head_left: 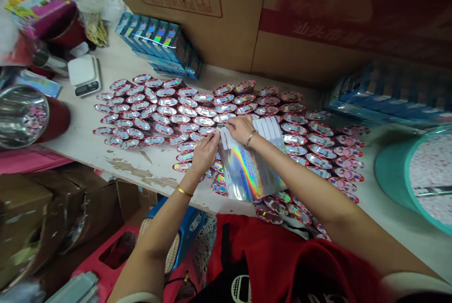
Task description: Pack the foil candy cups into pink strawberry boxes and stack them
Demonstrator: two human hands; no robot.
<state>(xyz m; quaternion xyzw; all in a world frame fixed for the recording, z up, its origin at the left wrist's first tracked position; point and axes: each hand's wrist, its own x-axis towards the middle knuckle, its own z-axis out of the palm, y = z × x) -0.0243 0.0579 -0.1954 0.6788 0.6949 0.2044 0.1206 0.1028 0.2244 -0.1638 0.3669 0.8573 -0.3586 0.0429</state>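
A shiny holographic sheet (249,173), with white strips along its far edge, lies over rows of standing packets. My right hand (242,129) has its fingers bent and pressed together at the sheet's far left corner. At the same corner, my left hand (205,153) grips the left edge with its fingers closed. Both sets of fingertips nearly meet there; any small piece between them is too small to make out. Around the sheet stand many silvery, red-edged packets (167,102), their tops open in oval shapes.
A teal tub (391,166) of pale pieces stands at the right. Blue boxes (162,41) sit at the back, before large cartons (233,34). On the left are a white scale (84,74) and a metal bowl (23,117). A blue stool (189,227) stands below the table's front edge.
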